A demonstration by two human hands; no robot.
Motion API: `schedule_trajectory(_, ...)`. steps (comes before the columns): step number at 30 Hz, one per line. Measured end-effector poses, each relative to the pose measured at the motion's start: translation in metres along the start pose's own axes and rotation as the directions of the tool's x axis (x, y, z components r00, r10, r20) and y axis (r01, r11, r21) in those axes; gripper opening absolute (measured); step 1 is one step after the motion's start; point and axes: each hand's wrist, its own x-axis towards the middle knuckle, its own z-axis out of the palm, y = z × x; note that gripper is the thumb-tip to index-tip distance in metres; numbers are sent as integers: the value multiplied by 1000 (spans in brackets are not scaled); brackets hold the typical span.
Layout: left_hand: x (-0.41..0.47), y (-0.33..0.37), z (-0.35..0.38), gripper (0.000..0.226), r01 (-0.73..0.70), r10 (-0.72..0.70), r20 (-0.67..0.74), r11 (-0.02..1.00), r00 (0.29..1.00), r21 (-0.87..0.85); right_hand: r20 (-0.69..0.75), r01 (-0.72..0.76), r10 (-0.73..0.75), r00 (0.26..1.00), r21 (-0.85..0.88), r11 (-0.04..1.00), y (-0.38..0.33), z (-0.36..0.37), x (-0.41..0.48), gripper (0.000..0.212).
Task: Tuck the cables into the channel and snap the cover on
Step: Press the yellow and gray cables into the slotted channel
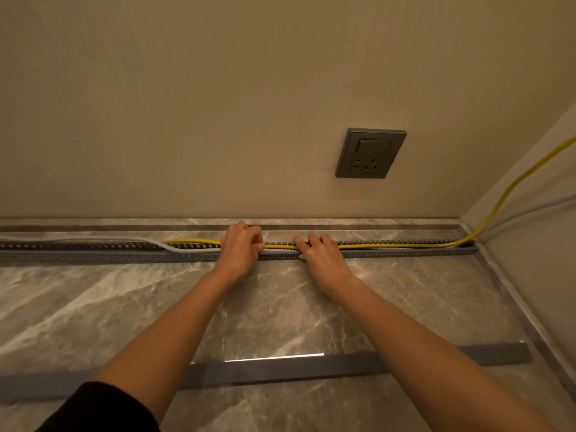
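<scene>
Left grip: left hand (240, 247) was curled over the channel, fingers bent round the yellow cable (405, 244) and holding it at the top of the slot.
Right grip: right hand (322, 257) lay across the channel just right of the other, fingers fairly straight and pressing on the yellow cable, thumb at the near wall; nothing was clasped.
Wall: plain beige wall (218, 104) filled the far side, meeting a side wall at the right corner.
Floor: veined grey marble floor (93, 307) ran from the near edge to the far wall.
Channel: slotted grey channel (124, 255) lay on the floor near the far wall, stretching from the left edge to the right corner, its top uncovered.
Cover: flat grey cover (280, 367) lay loose on the floor well nearer than the channel, partly hidden under both forearms.
Yellow cable: it came down along the right side wall, entered the channel at the corner and ran inside it to the hands; left of the left hand it sat higher, along the far wall of the channel.
White cable: white cable (93, 238) lay along the far side of the channel on the left, then dipped into it just left of the left hand.
Socket: dark grey socket (371, 153) sat on the far wall, above and right of the hands.
Sleeve: black sleeve (103, 406) showed on the left arm at the near edge.
</scene>
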Motion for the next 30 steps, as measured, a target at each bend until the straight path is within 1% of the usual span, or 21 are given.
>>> schedule_trajectory(1,0,0,2,17,21,-21,-15,1000,1000,-21,-5,9,-9,1000,-4,1000,-1,0,-2,53)
schedule_trajectory(3,1,3,4,28,106,-112,-57,989,992,-102,-13,30,-30,999,-18,999,-5,-1,-5,62)
schedule_trajectory(4,3,6,4,29,159,-168,-67,979,984,-126,-12,37,-38,999,-34,999,-6,-1,-7,63)
schedule_trajectory(6,8,8,3,22,243,-249,-52,965,967,-100,-5,37,-37,999,-50,998,-7,0,-7,61)
schedule_trajectory(8,11,8,1,14,292,-294,-36,955,955,-47,-6,30,-30,1000,-38,999,-7,1,-6,56)
schedule_trajectory(9,11,8,1,13,305,-306,-39,952,951,-41,-9,31,-31,999,-30,999,-7,0,-5,52)
schedule_trajectory(11,10,7,1,20,308,-313,-43,947,949,-91,-5,21,-21,1000,5,1000,-8,-2,-2,45)
schedule_trajectory(15,0,5,-10,35,264,-321,-114,898,940,-352,-17,-9,10,1000,87,996,-23,-8,3,39)
schedule_trajectory(18,-5,-4,-30,34,263,-342,-150,883,928,-388,-25,24,-21,999,141,990,-48,-11,6,41)
schedule_trajectory(20,-6,-14,-43,33,273,-340,-158,902,927,-335,-30,71,-67,997,166,984,-69,-13,9,44)
schedule_trajectory(22,-6,-31,-56,29,277,-313,-148,935,938,-222,-40,100,-94,995,191,977,-93,-16,14,44)
schedule_trajectory(25,-4,-58,-67,26,276,-276,-37,961,960,-15,-45,105,-98,994,199,974,-119,-18,21,43)
schedule_trajectory(27,-3,-73,-76,27,228,-236,55,965,970,126,-49,81,-73,996,188,979,-131,-17,27,42)
schedule_trajectory(29,1,-86,-86,27,178,-206,120,962,971,208,-42,32,-24,999,197,980,-142,-18,30,42)
schedule_trajectory(30,2,-94,-91,26,165,-198,143,962,970,216,-37,11,-4,999,199,980,-146,-19,32,42)
